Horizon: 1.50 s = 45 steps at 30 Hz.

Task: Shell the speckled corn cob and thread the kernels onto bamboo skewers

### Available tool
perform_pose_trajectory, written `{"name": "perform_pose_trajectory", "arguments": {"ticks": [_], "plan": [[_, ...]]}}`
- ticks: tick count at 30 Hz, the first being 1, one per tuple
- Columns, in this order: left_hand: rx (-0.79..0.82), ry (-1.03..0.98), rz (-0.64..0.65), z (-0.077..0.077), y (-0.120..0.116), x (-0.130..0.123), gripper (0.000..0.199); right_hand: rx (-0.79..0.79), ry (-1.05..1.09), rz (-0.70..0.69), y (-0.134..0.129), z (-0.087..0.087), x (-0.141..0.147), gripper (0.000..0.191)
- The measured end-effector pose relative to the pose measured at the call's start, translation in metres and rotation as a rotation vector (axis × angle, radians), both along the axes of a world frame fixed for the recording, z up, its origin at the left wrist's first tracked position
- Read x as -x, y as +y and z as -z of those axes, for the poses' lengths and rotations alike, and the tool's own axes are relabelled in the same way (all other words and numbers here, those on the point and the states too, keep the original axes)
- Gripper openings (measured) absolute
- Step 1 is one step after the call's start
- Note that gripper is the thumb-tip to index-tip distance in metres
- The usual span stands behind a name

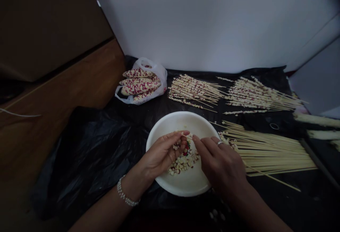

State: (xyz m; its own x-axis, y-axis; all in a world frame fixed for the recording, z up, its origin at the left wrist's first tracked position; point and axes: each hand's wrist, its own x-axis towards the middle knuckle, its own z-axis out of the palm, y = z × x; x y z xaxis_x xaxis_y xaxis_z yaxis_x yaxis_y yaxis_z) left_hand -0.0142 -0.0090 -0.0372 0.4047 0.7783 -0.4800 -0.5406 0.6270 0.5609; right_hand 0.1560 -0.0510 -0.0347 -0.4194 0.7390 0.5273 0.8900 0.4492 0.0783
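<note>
Above a white bowl (pixel 159 122), my left hand (pixel 162 154) is closed in a pinch, with what looks like a pale corn kernel (pixel 183 136) at its fingertips. My right hand (pixel 221 161) is closed round a thin bamboo skewer (pixel 273 179). The skewer's tip meets the left fingertips, and its long end sticks out behind the right hand. Loose white and dark red corn kernels (pixel 183 164) lie in the bowl below both hands. A small red and green patch shows among them, partly hidden by the left fingers.
Bare skewers (pixel 276 150) lie right of the bowl. Behind are two piles of kernel-threaded skewers (pixel 196 90), and a plastic bag (pixel 162 72) of speckled corn cobs (pixel 140 86). Stripped cobs (pixel 318 119) lie far right. Black plastic sheeting (pixel 92 154) covers the surface before a pale wall.
</note>
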Motion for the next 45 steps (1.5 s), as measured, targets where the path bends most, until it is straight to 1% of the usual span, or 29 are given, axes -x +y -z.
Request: {"name": "perform_pose_trajectory", "arguments": {"ticks": [4,6,13,19,22,24,28,32,37,42,45], "plan": [[0.064,-0.120,-0.044,-0.0050,0.0037,0.0017,0.031,-0.018,0.034,0.020,0.0025,0.0004,-0.0060,0.034],[0.069,-0.132,-0.057,-0.0062,0.0045,0.0024,0.031,-0.037,0.045,0.024,0.0037,0.0000,-0.0083,0.034],[-0.004,-0.063,-0.056,-0.0010,0.0030,0.0031,0.030,-0.027,0.028,0.020,0.0035,0.0006,-0.0063,0.034],[0.003,-0.087,-0.072,0.0029,0.0029,0.0046,0.023,-0.028,0.038,0.024,0.0029,0.0005,-0.0058,0.033],[-0.012,-0.054,-0.083,0.0027,0.0025,0.0033,0.019,-0.018,0.032,0.028,0.0026,0.0005,-0.0062,0.034],[-0.018,-0.015,-0.093,0.0019,0.0025,0.0022,0.020,-0.023,0.032,0.029,0.0025,0.0009,-0.0064,0.033],[-0.001,0.032,-0.133,0.0007,0.0036,0.0011,0.021,-0.029,0.027,0.019,0.0028,0.0013,-0.0064,0.033],[-0.004,0.026,-0.139,0.0012,0.0039,0.0014,0.021,-0.025,0.025,0.017,0.0031,0.0006,-0.0063,0.034],[-0.023,0.007,-0.167,0.0024,0.0041,0.0017,0.017,-0.028,0.009,0.025,0.0022,0.0016,-0.0075,0.035],[0.013,0.010,-0.203,0.0019,0.0052,0.0011,0.014,-0.036,-0.001,0.013,0.0021,0.0043,-0.0085,0.036],[0.038,0.000,-0.220,0.0017,0.0054,0.0009,0.014,-0.039,0.000,0.036,0.0023,0.0036,-0.0080,0.035]]}}
